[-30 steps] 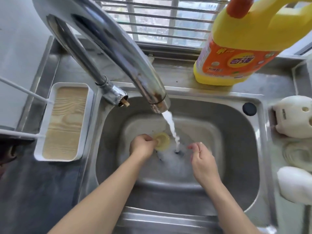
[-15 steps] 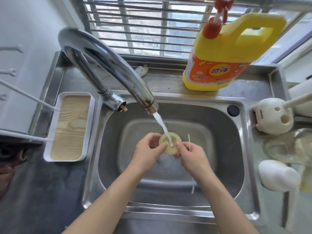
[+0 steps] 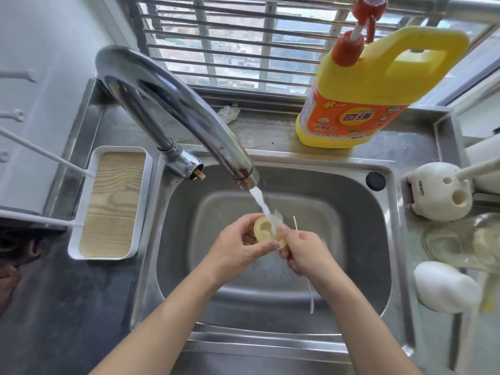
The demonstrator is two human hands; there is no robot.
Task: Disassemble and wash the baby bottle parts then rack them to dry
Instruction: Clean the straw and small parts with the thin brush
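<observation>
A round yellowish bottle part [image 3: 266, 232], shaped like a ring or collar, is under the running water from the chrome faucet [image 3: 243, 175] over the steel sink [image 3: 351, 212]. My left hand [image 3: 238, 247] grips its left rim with thumb and fingers. My right hand [image 3: 303, 250] touches its right edge and pinches a thin white straw-like stick [image 3: 296, 227], whose lower end shows below my wrist. A clear bottle [image 3: 465, 244], a white cap-like piece [image 3: 443, 286] and a cream holder [image 3: 441, 192] lie on the right counter.
A yellow detergent jug [image 3: 365, 104] with a red pump stands on the ledge behind the sink. A white tray with a wooden insert [image 3: 111, 204] and white rack rods [image 3: 40, 152] are on the left. A barred window runs along the back.
Both hands rose from the sink bottom and came together on the yellow part under the stream. My right hand moved in from the right. The view pulled back from the faucet.
</observation>
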